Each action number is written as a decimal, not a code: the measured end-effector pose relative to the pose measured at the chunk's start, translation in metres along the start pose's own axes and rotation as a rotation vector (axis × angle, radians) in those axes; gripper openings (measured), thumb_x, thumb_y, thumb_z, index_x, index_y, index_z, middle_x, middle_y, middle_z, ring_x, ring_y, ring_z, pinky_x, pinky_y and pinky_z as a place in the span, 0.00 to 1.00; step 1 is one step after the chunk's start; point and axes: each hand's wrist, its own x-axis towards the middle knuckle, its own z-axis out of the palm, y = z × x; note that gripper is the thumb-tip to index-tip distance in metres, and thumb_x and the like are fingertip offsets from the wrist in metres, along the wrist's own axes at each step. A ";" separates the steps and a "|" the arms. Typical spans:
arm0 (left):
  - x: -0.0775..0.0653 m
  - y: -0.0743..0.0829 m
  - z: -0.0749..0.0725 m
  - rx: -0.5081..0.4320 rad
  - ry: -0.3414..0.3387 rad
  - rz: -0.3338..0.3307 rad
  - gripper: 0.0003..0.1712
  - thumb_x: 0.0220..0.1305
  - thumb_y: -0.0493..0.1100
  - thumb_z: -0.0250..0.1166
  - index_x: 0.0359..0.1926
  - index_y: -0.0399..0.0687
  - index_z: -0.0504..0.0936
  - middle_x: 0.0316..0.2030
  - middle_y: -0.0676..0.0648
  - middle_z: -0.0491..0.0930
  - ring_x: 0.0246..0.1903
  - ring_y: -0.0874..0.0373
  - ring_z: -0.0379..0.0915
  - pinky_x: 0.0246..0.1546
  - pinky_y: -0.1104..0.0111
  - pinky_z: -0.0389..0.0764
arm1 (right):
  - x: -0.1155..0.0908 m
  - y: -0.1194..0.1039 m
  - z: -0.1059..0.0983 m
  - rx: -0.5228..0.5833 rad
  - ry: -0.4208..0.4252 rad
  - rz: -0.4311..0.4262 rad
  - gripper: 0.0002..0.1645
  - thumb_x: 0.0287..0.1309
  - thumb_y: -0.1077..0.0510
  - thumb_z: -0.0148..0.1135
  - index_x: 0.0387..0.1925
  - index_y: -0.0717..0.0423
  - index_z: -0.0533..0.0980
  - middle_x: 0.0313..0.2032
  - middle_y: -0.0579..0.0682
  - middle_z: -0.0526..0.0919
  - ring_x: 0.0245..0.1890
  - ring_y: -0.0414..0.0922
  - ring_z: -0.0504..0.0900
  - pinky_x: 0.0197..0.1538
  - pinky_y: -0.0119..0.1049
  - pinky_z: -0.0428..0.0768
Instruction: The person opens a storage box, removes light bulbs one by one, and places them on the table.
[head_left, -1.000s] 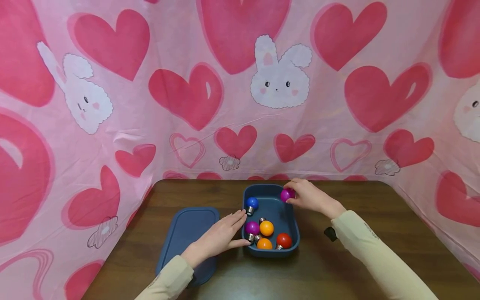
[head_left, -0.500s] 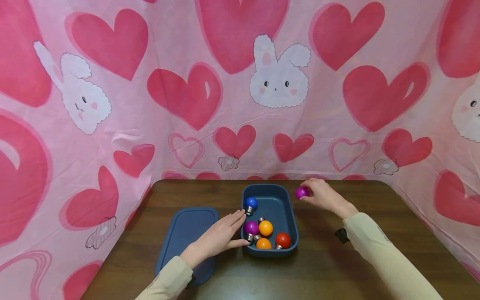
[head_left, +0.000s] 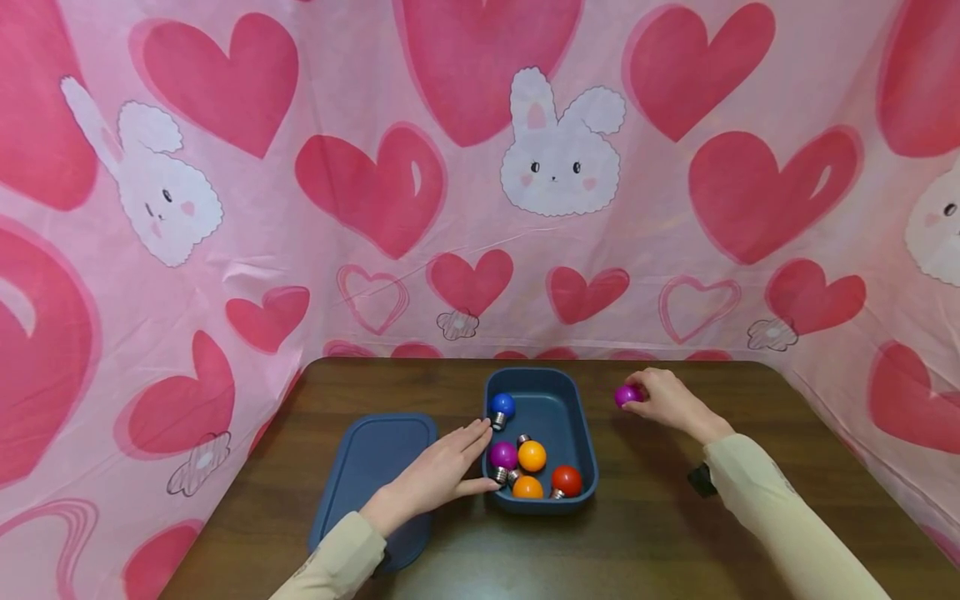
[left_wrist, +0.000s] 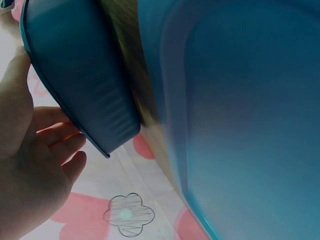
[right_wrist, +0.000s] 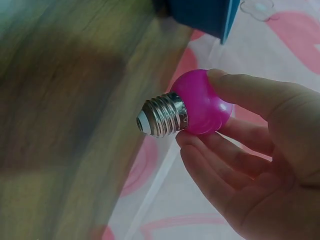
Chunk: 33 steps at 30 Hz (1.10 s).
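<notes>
Between thumb and fingers, my right hand (head_left: 670,405) pinches a purple light bulb (head_left: 627,397) above the table, right of a blue box. In the right wrist view, the screw base of this purple bulb (right_wrist: 202,102) points away from the palm. My left hand (head_left: 438,473) has its fingers fairly straight and touches the left side of the blue box (head_left: 551,417); the left wrist view shows fingertips against the outer wall of this box (left_wrist: 82,75). Inside lie a blue bulb (head_left: 503,406), another purple bulb (head_left: 504,455), a yellow bulb (head_left: 532,456), an orange bulb (head_left: 528,487) and a red bulb (head_left: 567,480).
A flat blue lid (head_left: 375,467) lies on the brown wooden table (head_left: 675,533) left of the box, partly under the left forearm. A pink curtain (head_left: 480,200) with hearts and rabbits stands behind the table and along its sides.
The right hand has carried the purple bulb from over the box's right rim out to the right, then slightly lower. The left hand stays against the box.
</notes>
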 end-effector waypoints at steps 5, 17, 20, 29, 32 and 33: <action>0.000 0.000 0.000 -0.001 0.004 0.005 0.46 0.65 0.70 0.55 0.71 0.41 0.68 0.72 0.41 0.66 0.70 0.48 0.66 0.67 0.54 0.73 | -0.005 0.010 0.002 0.018 -0.047 0.065 0.23 0.51 0.58 0.74 0.43 0.72 0.80 0.33 0.58 0.85 0.30 0.44 0.77 0.34 0.37 0.81; 0.000 0.000 0.001 -0.013 -0.006 -0.009 0.46 0.65 0.70 0.55 0.71 0.41 0.68 0.73 0.42 0.65 0.71 0.49 0.66 0.67 0.55 0.73 | -0.014 0.020 0.008 0.025 -0.104 0.109 0.23 0.53 0.57 0.73 0.43 0.73 0.80 0.32 0.58 0.85 0.29 0.44 0.77 0.33 0.38 0.81; 0.000 -0.001 0.001 -0.012 -0.006 -0.009 0.46 0.65 0.70 0.56 0.71 0.41 0.68 0.73 0.42 0.65 0.71 0.49 0.66 0.67 0.55 0.73 | -0.014 0.021 0.010 0.036 -0.120 0.125 0.23 0.54 0.57 0.72 0.44 0.73 0.80 0.33 0.58 0.85 0.29 0.44 0.77 0.35 0.40 0.83; 0.001 -0.001 0.001 0.002 -0.008 -0.005 0.46 0.65 0.70 0.55 0.71 0.41 0.68 0.73 0.42 0.65 0.71 0.49 0.65 0.68 0.55 0.72 | -0.016 0.023 0.011 0.057 -0.167 0.168 0.21 0.54 0.57 0.72 0.42 0.72 0.80 0.33 0.58 0.85 0.29 0.44 0.76 0.37 0.42 0.85; 0.001 -0.001 0.001 0.002 -0.008 -0.005 0.46 0.65 0.70 0.55 0.71 0.41 0.68 0.73 0.42 0.65 0.71 0.49 0.65 0.68 0.55 0.72 | -0.016 0.023 0.012 0.066 -0.171 0.180 0.21 0.55 0.57 0.72 0.43 0.72 0.80 0.33 0.58 0.85 0.29 0.44 0.76 0.36 0.41 0.85; 0.001 -0.001 0.001 0.001 -0.007 -0.005 0.46 0.65 0.70 0.56 0.71 0.41 0.68 0.73 0.42 0.65 0.71 0.49 0.65 0.68 0.55 0.72 | -0.016 0.023 0.012 0.067 -0.172 0.184 0.22 0.55 0.57 0.71 0.43 0.72 0.80 0.33 0.58 0.84 0.29 0.44 0.76 0.36 0.41 0.85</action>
